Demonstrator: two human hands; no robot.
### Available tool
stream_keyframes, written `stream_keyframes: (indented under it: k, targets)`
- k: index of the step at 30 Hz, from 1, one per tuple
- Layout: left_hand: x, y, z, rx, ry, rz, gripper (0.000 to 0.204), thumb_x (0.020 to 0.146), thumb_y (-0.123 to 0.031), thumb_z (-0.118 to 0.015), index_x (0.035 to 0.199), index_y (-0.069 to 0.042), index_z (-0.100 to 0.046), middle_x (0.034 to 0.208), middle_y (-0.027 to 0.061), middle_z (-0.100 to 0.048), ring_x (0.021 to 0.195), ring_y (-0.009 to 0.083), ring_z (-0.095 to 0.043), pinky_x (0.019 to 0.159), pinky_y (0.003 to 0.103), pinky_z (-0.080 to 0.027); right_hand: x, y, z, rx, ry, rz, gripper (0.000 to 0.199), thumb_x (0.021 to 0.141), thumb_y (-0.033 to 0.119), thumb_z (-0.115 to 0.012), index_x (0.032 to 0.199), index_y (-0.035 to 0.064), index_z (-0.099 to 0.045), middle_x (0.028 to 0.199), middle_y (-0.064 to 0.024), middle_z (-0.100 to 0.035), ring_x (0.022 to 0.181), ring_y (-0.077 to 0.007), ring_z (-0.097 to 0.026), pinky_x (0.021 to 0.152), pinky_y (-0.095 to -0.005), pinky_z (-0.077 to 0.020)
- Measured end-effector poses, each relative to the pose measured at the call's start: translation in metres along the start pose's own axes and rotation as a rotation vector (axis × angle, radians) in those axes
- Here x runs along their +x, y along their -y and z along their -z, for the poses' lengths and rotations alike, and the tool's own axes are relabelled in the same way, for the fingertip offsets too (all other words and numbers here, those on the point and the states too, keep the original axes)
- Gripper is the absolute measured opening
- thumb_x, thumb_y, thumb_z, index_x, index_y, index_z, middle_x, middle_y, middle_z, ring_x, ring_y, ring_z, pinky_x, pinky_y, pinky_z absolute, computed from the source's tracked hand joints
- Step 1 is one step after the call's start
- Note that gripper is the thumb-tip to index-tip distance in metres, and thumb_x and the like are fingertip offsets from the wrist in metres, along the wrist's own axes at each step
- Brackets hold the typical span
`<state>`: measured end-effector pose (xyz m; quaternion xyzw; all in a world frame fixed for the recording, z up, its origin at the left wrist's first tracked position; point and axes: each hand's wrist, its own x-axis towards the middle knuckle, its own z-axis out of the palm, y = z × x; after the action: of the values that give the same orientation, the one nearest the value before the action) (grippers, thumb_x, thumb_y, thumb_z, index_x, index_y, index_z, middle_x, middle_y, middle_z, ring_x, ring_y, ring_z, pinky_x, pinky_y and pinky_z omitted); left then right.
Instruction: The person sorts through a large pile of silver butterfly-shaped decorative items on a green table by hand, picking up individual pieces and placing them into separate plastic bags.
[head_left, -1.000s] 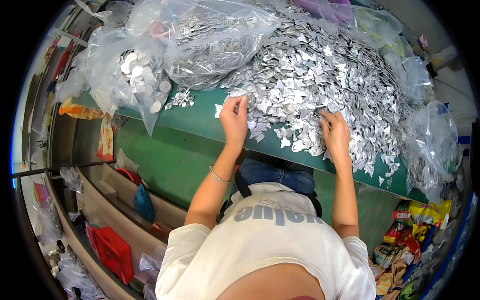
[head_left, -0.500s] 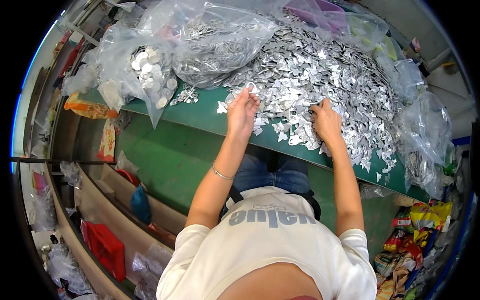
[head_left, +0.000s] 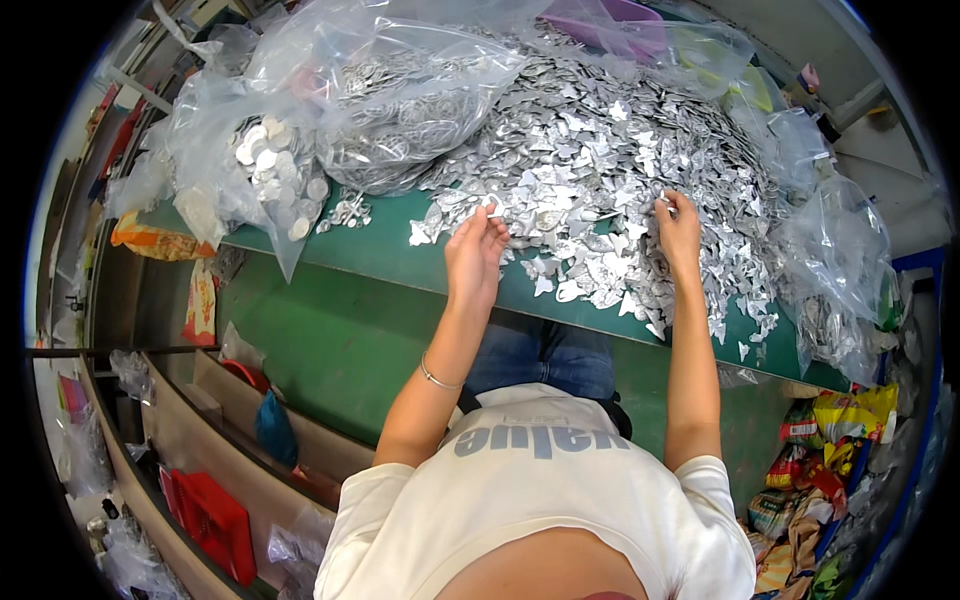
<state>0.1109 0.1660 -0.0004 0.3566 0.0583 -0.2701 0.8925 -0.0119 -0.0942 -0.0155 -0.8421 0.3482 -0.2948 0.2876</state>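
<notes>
Silver pieces (head_left: 600,170) lie before us in a broad heap over the middle and right of the green bench (head_left: 390,240), thinning to loose ones toward its near edge. Our left hand (head_left: 474,250) is at the heap's near left fringe, thumb and forefinger pinched on one small piece (head_left: 494,211); most of the heap lies to the right of this hand and beyond it. Our right hand (head_left: 682,235) reaches over the near part of the heap, with pieces to its left, its right and its far side. Its fingers curl in toward the thumb, but we cannot tell whether they grip anything. Left of the heap we see a clear middle bag (head_left: 400,125) full of metal parts, then a left bag (head_left: 200,165) with round discs (head_left: 268,155). Small bits (head_left: 347,211) lie on the bench just beside the discs. A purple basin (head_left: 612,28) stands at the far side, and a right bag (head_left: 835,235) slumps at the right end.
</notes>
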Motion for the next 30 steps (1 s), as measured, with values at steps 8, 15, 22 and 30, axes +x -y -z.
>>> stream_keyframes:
  k: [8,15,22,30]
  targets:
    - [-0.021,0.051,-0.042,0.348,0.277,0.141,0.022,0.089,-0.015,-0.052,0.096,0.005,-0.060,0.074,0.0049,-0.059,0.066,0.0112,-0.055,0.065,0.023,-0.046,-0.061,0.047,0.044,0.650,0.349,-0.226,0.027,0.080,0.009,-0.062,0.107,0.0049,-0.060,0.077,0.0023,-0.049,0.066,-0.0045,-0.050,0.056,-0.0171,-0.0393]
    - [-0.026,0.090,-0.093,0.731,0.581,0.346,0.021,0.088,-0.015,-0.054,0.098,0.002,-0.063,0.084,0.0055,-0.063,0.071,0.0089,-0.056,0.065,0.021,-0.044,-0.079,0.021,0.053,0.855,0.345,-0.290,0.021,0.078,0.013,-0.064,0.097,0.0040,-0.062,0.064,0.0041,-0.053,0.051,-0.0001,-0.038,0.044,-0.0188,-0.0291]
    - [-0.027,0.102,-0.089,0.982,0.630,-0.061,0.019,0.087,-0.008,-0.053,0.104,0.000,-0.059,0.092,0.0055,-0.062,0.078,0.0099,-0.057,0.066,0.022,-0.044,-0.095,-0.047,0.132,2.062,-0.001,-1.016,0.013,0.090,0.006,-0.045,0.102,0.0012,-0.049,0.072,-0.0030,-0.042,0.056,-0.0087,-0.043,0.046,-0.0208,-0.0397]
    - [-0.029,0.119,-0.104,1.268,0.818,-0.383,0.016,0.080,0.001,-0.055,0.096,0.002,-0.057,0.085,0.0138,-0.057,0.075,0.0233,-0.057,0.066,0.028,-0.045,-0.095,-0.064,0.240,1.583,-0.474,-0.505,0.010,0.089,0.013,-0.052,0.093,0.0046,-0.052,0.062,0.0010,-0.040,0.047,-0.0067,-0.035,0.040,-0.0210,-0.0272]
